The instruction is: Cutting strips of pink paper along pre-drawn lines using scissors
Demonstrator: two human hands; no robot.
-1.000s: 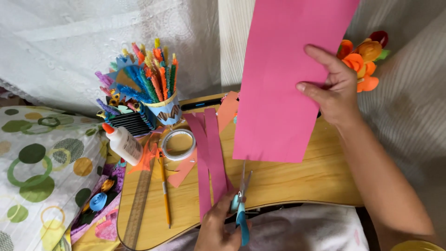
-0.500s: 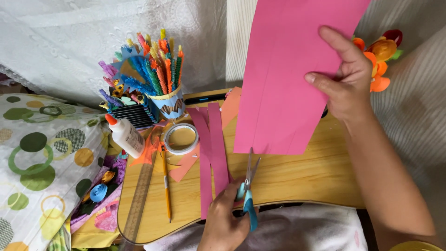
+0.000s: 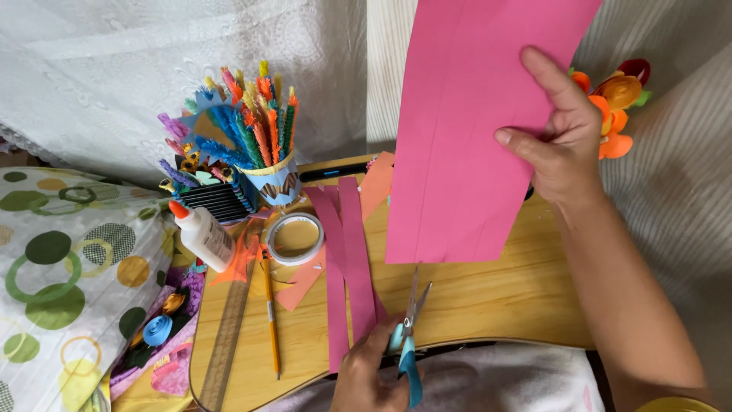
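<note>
The right hand (image 3: pixel 560 141) is pinching the pink paper (image 3: pixel 476 122) upright at one o'clock. The left hand (image 3: pixel 370 378), at six o'clock, is gripping the scissors (image 3: pixel 408 336), blades parted just below the paper's edge above the wooden tray (image 3: pixel 488 297).
</note>
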